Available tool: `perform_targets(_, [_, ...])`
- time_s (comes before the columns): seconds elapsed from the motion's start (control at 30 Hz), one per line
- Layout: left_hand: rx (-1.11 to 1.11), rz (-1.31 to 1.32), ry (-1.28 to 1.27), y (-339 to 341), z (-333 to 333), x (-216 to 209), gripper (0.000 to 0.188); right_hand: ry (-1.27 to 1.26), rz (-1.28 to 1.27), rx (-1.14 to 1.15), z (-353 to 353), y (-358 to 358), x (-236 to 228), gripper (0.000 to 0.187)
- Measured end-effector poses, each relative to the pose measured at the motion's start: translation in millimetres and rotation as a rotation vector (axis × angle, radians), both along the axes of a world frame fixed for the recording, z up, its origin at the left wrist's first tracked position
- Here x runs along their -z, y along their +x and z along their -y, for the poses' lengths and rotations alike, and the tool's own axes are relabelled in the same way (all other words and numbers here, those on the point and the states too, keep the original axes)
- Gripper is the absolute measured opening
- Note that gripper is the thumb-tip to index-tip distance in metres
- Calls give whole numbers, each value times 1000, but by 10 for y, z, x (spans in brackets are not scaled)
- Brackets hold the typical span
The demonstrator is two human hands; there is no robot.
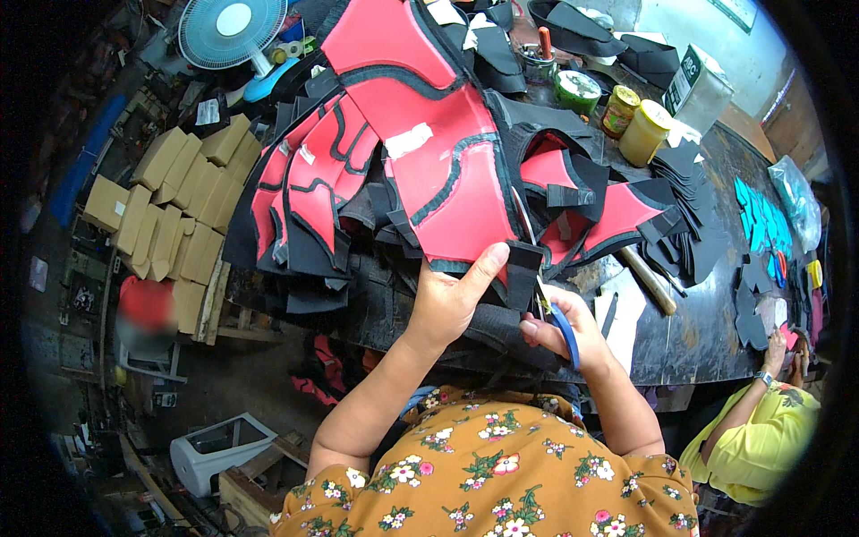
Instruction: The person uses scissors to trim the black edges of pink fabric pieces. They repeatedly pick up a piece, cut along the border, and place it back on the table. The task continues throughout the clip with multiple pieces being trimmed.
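My left hand [458,300] is closed on the lower end of a long pink panel [434,112] with black edging, its thumb pressed on top near a black tab [522,279]. The panel looks like a cut shoe or bag part; its exact kind I cannot tell. In my right hand [573,333] is a pair of scissors [565,333] with blue handles, my fingers around the handles. The blades point up along the panel's right edge, beside the black tab, which partly covers them. More pink-and-black panels [313,174] lie piled under and left of the held one.
Jars [644,132], a metal tin [701,89] and a hammer [649,280] are on the dark table [716,327]. Black pieces [689,215] are stacked at the right. A co-worker in yellow [761,438] sits far right. Cardboard boxes [179,192] and a fan [234,27] stand left.
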State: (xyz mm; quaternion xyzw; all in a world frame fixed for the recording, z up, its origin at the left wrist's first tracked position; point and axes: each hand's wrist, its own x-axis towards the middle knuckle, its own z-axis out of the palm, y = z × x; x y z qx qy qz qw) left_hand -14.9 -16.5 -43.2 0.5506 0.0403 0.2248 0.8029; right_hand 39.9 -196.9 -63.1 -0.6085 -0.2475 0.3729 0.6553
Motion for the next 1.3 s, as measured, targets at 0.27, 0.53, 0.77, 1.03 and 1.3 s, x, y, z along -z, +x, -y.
perform_targets(0.27, [149, 18, -204, 108, -304, -84, 50, 4, -12, -137, 223, 140, 11, 24])
perform_targets(0.53, [-29, 95, 16, 96, -126, 123, 48, 93, 27, -157, 211, 241, 90, 32])
perform_targets(0.77, [-72, 58, 66, 55, -145, 93, 47, -6, -44, -65, 245, 160, -50, 21])
perform_targets(1.03, [-48, 88, -155, 60, -131, 20, 50, -127, -26, -115, 306, 193, -128, 14])
perform_targets(1.3, [-74, 65, 47, 43, -71, 106, 50, -49, 304, -133, 222, 313, -6, 47])
